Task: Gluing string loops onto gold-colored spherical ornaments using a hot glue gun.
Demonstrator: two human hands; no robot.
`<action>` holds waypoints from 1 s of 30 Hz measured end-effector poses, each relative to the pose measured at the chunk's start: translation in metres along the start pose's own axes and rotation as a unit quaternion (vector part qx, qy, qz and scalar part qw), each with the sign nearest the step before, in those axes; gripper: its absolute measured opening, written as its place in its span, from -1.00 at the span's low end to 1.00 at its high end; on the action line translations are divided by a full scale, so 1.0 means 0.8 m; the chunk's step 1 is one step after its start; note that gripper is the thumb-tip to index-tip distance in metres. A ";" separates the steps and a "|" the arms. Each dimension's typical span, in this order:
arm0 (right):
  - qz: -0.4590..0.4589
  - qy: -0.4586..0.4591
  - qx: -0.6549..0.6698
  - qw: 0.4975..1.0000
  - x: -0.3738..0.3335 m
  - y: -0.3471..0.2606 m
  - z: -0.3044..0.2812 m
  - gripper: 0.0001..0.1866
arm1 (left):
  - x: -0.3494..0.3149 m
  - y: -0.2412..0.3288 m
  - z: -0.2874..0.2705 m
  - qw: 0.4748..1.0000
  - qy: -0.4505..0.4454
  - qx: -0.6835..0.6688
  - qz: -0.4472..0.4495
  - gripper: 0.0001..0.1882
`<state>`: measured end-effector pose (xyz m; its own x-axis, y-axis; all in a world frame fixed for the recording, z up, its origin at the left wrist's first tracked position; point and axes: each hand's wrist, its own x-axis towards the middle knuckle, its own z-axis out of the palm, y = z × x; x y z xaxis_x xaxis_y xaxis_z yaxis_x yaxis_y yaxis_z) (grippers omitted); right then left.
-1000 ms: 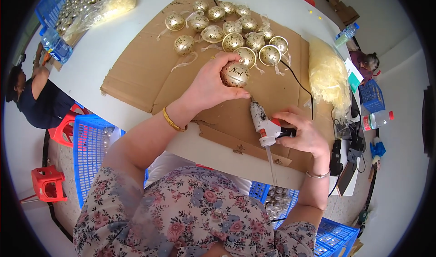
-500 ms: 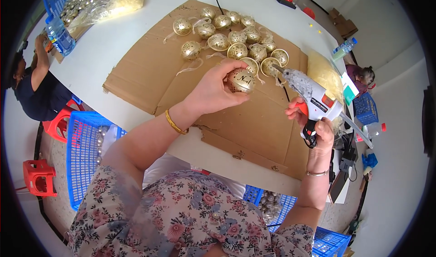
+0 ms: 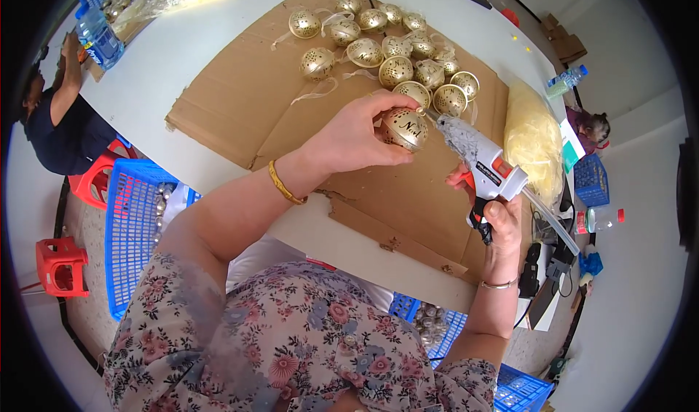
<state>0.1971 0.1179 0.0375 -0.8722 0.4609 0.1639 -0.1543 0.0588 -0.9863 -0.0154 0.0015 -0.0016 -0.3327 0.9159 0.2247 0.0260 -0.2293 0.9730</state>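
Observation:
Between thumb and fingers, my left hand [image 3: 357, 137] grips a round gold bell ornament [image 3: 405, 129] with dark lettering on its side. My right hand [image 3: 496, 219] is closed around the handle of a white hot glue gun [image 3: 477, 157], a clear glue stick [image 3: 551, 223] jutting from its back. The gun's nozzle is at the top of the held ornament; whether they touch I cannot tell. Just beyond, several similar gold ornaments [image 3: 395, 70] with pale ribbon loops lie grouped on a flattened cardboard sheet [image 3: 240, 99].
A bag of pale yellow material [image 3: 530, 139] lies on the right. At the far left are a water bottle [image 3: 100, 39] and a person [image 3: 62, 117] working. Blue plastic crates [image 3: 135, 237] and a red stool [image 3: 61, 266] stand below the white table [image 3: 153, 70].
The glue gun has moved left and its nozzle now meets the ornament's top area. My left hand has shifted slightly right with the ornament. The whole view has tilted a little.

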 end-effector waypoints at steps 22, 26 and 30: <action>0.017 0.032 -0.050 0.998 -0.007 0.008 -0.008 -0.20 | 0.002 -0.006 0.001 0.996 0.032 0.054 0.062 -0.42; 0.027 0.028 -0.064 0.997 -0.009 0.008 -0.012 -0.21 | 0.002 -0.003 0.000 0.995 0.032 0.063 0.066 -0.42; 0.017 0.023 -0.067 0.997 -0.008 0.006 -0.012 -0.24 | 0.001 0.001 0.000 0.995 0.033 0.066 0.061 -0.42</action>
<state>0.2065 0.1241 0.0313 -0.8536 0.5038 0.1323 -0.0588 0.1592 -0.9855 -0.0158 0.0022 -0.0005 -0.3806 0.8589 0.3426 0.1923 -0.2889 0.9379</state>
